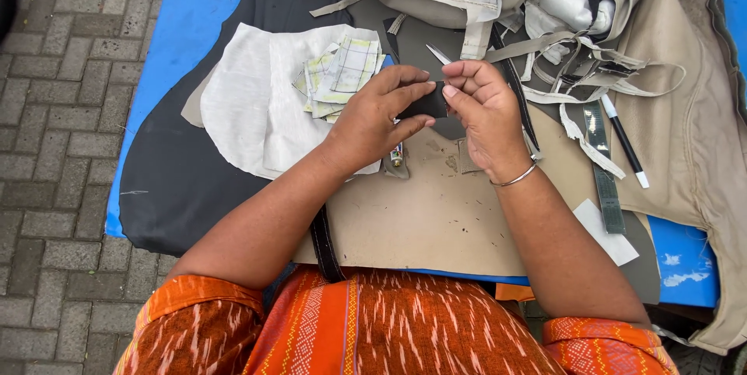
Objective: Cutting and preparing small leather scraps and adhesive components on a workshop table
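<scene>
Together, left hand (pixel 381 114), right hand (pixel 482 110), fingers pinching black piece (pixel 426 104)

Even, soft daylight filled the scene, bright without glare. Shadows were faint and diffuse, lying just under the hands and the fabric folds. The blue table (pixel 187 25) looked strongly saturated. Focus held sharp across the centre, while the frame's edges bowed slightly from a wide lens. No motion blur showed.

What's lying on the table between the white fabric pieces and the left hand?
In the head view, a small stack of checked cloth scraps lies on the white fabric pieces, just beside the left hand.
</scene>
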